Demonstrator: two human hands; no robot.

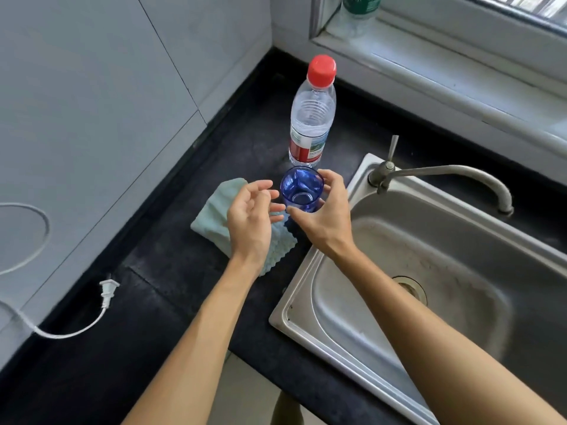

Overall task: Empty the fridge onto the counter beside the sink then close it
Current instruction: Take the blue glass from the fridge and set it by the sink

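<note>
While held just above the counter (159, 271), blue glass (302, 190) noted upright, mouth up, empty as far as visible, directly in front of water bottle (310, 118) and close to sink (306, 286) rim. Right hand (325, 219) curled round the glass from the sink side, thumb on the near wall, fingers on the far rim; grip partial, not a full wrap. Left hand (250, 219) half open, fingers loosely bent, holding nothing, palm turned towards the glass without touching it. Contact between glass base and worktop cannot be confirmed; base hidden by the thumb.

Recommended for the step in hand: lower straight down onto bare counter, not onto the cloth (214, 216), where footing looks soft; keep clear of the bottle, tall and likely easy to topple; release only once base sits flat; keep off the sink edge.

Count: one blue glass; one red-capped bottle on the counter; a second bottle (359, 13) on the window ledge, partly cut off; one cloth; one tap (441, 176); one loose plug (108, 291) with cable. Fridge not in view.
</note>
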